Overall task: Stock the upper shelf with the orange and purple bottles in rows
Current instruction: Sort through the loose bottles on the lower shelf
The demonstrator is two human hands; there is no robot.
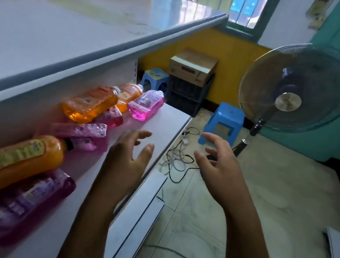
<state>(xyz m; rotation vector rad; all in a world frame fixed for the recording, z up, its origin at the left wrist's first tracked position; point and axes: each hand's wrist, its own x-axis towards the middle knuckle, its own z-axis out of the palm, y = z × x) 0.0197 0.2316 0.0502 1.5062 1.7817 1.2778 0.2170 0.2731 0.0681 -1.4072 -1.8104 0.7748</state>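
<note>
Nearest: orange bottle lying atop purple bottle on lower shelf. Liquid-filled, prob heavy, slick; grip mid-body. Left hand & right hand spread, empty.

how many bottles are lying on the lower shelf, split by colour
orange bottles: 3
purple bottles: 4 clearly seen
total: 7 lying loose on the lower shelf; more may sit hidden at the blurred lower left edge. Both hands are empty.
</note>
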